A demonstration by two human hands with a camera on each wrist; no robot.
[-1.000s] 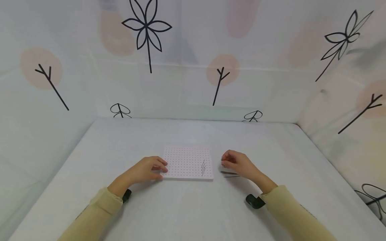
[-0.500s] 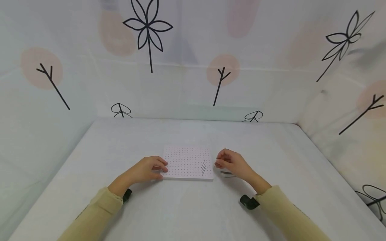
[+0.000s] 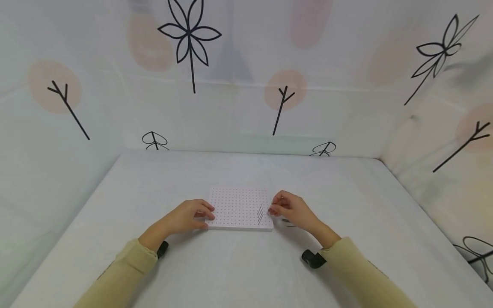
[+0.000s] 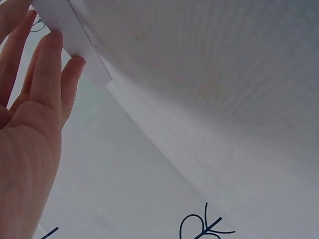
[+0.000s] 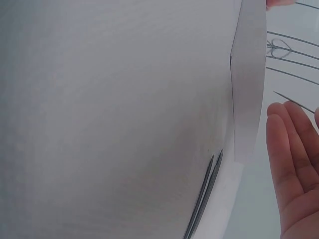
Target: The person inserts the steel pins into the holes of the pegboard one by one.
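Observation:
A thin white board dotted with rows of small holes lies flat on the table. Several slim metal pins stand up from its right side; the right wrist view also catches these standing pins past the board's edge. My left hand rests on the board's left edge, fingers relaxed; in the left wrist view the fingertips touch its side. At the right edge, my right hand pinches one pointed metal pin, its tip free, with the thumb mostly out of view.
Loose dark metal pins lie on the white tabletop right of the board, partly behind the right hand; two loose pins show in the right wrist view. A patterned cloth backdrop rises behind and beside the table.
My right hand has moved left from above the loose pins to the board's right edge, carrying a pin. My left hand has stayed in place on the board.

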